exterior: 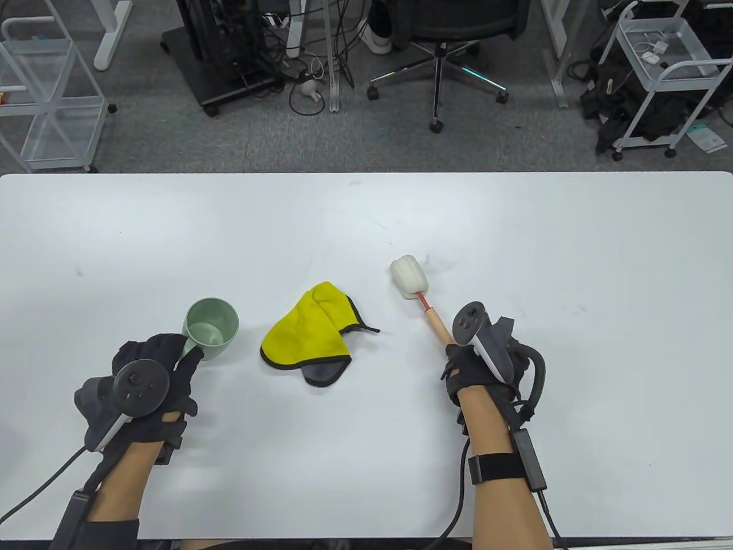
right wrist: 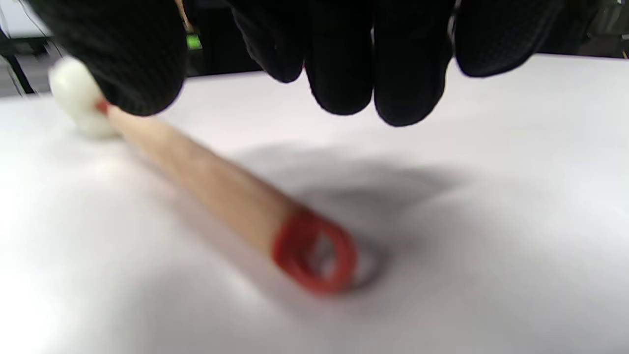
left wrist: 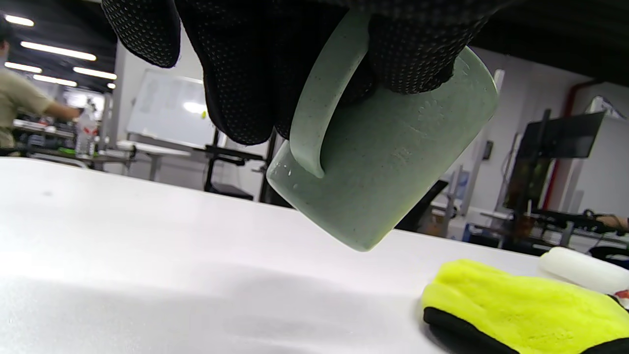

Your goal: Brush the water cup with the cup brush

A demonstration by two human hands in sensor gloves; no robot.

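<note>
The green water cup [exterior: 211,329] is gripped by its handle [left wrist: 322,98] in the left hand [exterior: 152,378] and is held tilted, clear of the table [exterior: 366,217]. The cup brush [exterior: 422,301] lies on the table under the right hand [exterior: 478,358], whose curled fingers [right wrist: 373,69] hover above the wooden handle [right wrist: 206,182] without closing on it. A yellow cloth [exterior: 312,335] lies between the hands.

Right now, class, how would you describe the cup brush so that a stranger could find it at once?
On the white table, look right of the yellow cloth, just beyond the right hand. The cup brush lies flat there. Nothing else has its white sponge head, tan handle and red ring end.
</note>
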